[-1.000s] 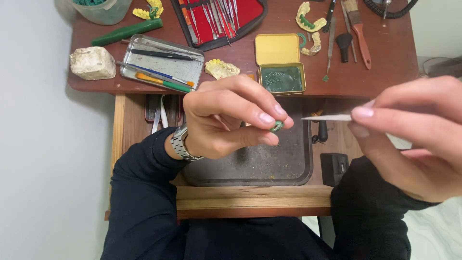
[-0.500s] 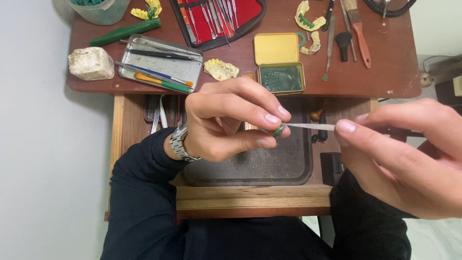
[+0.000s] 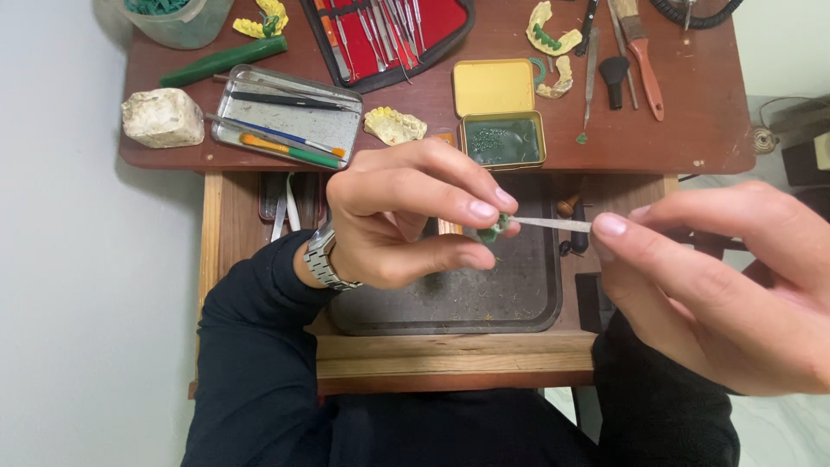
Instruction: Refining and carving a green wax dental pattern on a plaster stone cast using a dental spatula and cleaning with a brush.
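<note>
Head view: a tiny green piece pinched and worked with a thin tool.

My left hand (image 3: 406, 216) is clenched on the small green piece (image 3: 493, 230), held over the dark tray (image 3: 519, 294) near the desk (image 3: 692, 130); my right hand (image 3: 726, 285) is grasping a slim pale tool (image 3: 553, 224), tip touching the piece. It looks light and fragile (probably soft, easily dented), so I'd hold it gently by its sides.

1. 1 view only, from a camera worn on the person's head.
2. It faces almost straight down over the lap onto the surface (image 3: 692, 130).
3. It sits close: the hands fill the near middle and right, the surface's far edge runs along the top.
4. No 2nd view shares the scene.
</note>
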